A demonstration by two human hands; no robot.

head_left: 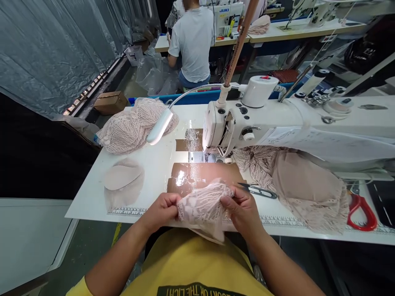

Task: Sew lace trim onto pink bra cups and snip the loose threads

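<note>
Between my two hands hangs a pale pink piece of lace fabric (pixel 203 205), held over the table's front edge. My left hand (pixel 163 211) pinches its left end, and my right hand (pixel 242 209) grips the right end between thumb and fingers. Just beyond the fabric is the sewing machine (pixel 222 131), its needle area lit above a brown taped patch (pixel 182 176). Dark thread snips (pixel 261 191) lie on the table close to my right hand. Part of the fabric's lower layer droops below my hands.
A heap of pink lace (pixel 129 127) sits at back left, with thin fabric pieces (pixel 123 176) nearer. More lace pieces (pixel 308 181) and red-handled scissors (pixel 362 213) lie at right. A lamp (pixel 160 125) arches over the table. A person in a white shirt (pixel 194 45) sits beyond.
</note>
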